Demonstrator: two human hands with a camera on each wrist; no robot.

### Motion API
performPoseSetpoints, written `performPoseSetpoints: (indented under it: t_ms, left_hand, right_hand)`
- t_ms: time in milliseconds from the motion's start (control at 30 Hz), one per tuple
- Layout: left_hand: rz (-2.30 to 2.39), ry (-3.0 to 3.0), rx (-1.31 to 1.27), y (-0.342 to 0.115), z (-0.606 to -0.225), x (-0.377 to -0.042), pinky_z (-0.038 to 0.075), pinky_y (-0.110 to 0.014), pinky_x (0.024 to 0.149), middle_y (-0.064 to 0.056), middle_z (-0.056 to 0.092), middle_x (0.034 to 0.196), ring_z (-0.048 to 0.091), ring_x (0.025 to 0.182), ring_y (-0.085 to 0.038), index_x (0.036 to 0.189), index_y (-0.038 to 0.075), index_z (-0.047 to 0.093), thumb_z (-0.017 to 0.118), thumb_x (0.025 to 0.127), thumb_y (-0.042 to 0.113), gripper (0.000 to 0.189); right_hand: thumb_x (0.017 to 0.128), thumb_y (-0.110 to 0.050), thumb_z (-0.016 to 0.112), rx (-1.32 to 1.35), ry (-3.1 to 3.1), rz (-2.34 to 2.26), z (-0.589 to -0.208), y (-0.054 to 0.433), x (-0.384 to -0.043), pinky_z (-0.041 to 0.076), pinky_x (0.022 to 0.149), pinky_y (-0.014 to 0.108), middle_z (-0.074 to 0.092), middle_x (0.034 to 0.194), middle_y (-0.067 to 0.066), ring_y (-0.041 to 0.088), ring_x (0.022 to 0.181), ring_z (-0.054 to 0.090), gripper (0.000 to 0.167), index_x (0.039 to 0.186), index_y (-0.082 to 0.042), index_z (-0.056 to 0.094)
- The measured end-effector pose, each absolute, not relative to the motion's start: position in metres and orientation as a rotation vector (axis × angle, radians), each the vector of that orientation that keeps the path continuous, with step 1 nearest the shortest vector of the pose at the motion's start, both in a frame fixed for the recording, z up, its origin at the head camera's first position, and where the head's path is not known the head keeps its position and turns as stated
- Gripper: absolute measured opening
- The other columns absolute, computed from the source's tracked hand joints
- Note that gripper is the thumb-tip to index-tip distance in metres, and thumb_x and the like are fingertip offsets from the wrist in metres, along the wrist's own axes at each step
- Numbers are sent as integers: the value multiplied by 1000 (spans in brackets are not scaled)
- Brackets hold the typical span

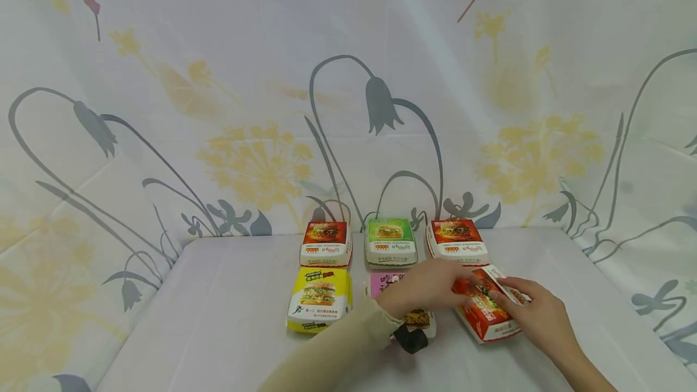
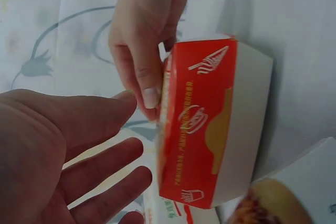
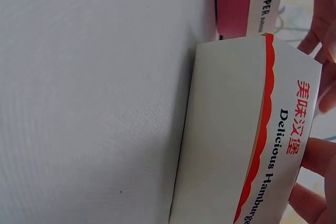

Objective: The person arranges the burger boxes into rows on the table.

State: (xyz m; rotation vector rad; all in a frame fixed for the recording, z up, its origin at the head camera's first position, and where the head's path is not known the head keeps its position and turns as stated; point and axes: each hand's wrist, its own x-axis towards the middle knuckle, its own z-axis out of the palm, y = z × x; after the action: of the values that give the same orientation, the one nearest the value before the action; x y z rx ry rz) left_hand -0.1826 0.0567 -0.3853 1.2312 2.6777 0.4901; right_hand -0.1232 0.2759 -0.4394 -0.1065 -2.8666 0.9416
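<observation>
A red-and-white burger box (image 1: 481, 313) sits turned at an angle at the front right, its lid down. My left hand (image 1: 435, 283) reaches over from the left, fingers spread and fairly straight. In the left wrist view its fingertips are close beside the box's red side (image 2: 194, 124). On the box's other side, my right hand (image 1: 539, 313) rests its thumb and fingers on the top. Its fingertips touch the lid's edge in the right wrist view, above the white side (image 3: 236, 129). Under my left forearm lies a pink box (image 1: 383, 283), partly hidden.
At the back stand a red box (image 1: 327, 242), a green box (image 1: 390, 242) and another red box (image 1: 457, 242). A yellow box (image 1: 319, 300) sits front left. Behind the white-covered table (image 1: 229, 319) hangs a flower-patterned sheet (image 1: 348, 107). A black wrist strap (image 1: 411, 339) shows below my left sleeve.
</observation>
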Motion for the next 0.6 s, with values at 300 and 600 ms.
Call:
performPoseSetpoints:
  t_ms: [300,600]
  left_hand:
    - [438,2707,1184,55,-393,-181,41,-15,85,22,62,121,54,101,2,127,36,67,72,91,41,36]
    - [449,2692,1168,56,-399,-183,42,-17,91,23,59,128,52,111,3,126,37,68,74,88,43,39]
  right_hand:
    - [98,-34,63,-22,-2827,907,-437,283,-121,51,81,59,60,127,31,50,112,57,40,120,-1,70]
    - [97,-38,66,73,-2901,931,-436,297,-127,53,84,57,56,131,31,49,114,55,48,126,0,65]
